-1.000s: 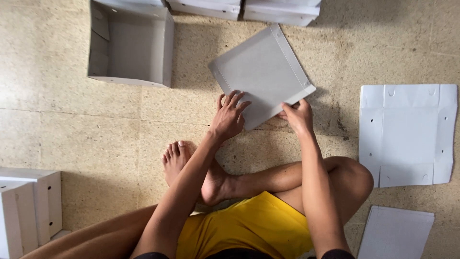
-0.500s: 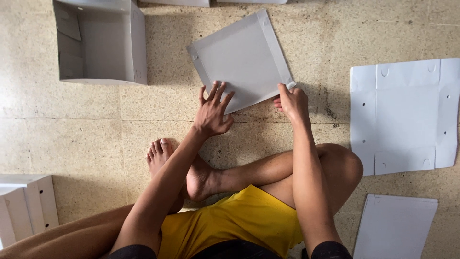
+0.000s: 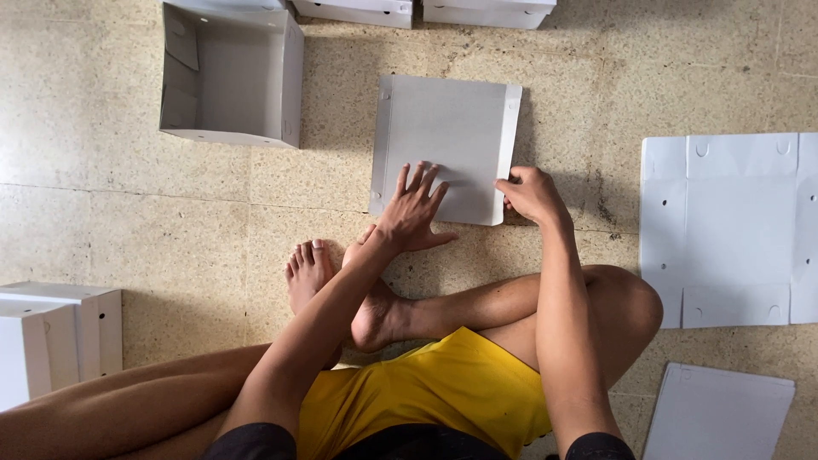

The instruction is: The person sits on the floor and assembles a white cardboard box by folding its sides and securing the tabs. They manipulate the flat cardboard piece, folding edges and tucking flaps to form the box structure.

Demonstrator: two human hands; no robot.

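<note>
A flat white cardboard sheet [image 3: 447,136] with folded side flaps lies square on the tiled floor in front of my crossed legs. My left hand [image 3: 413,209] presses flat on its near edge, fingers spread. My right hand [image 3: 530,193] grips the sheet's near right corner, thumb and fingers pinched on the flap.
An assembled open white box [image 3: 230,77] stands at the upper left. Two more white boxes [image 3: 426,10] line the top edge, and another box [image 3: 55,336] sits at the left. An unfolded box blank [image 3: 728,226] and another sheet [image 3: 716,413] lie at the right.
The cardboard sheet has been turned from a tilted position to lie square to me, and both hands have moved with it; my left hand now rests flat on it.
</note>
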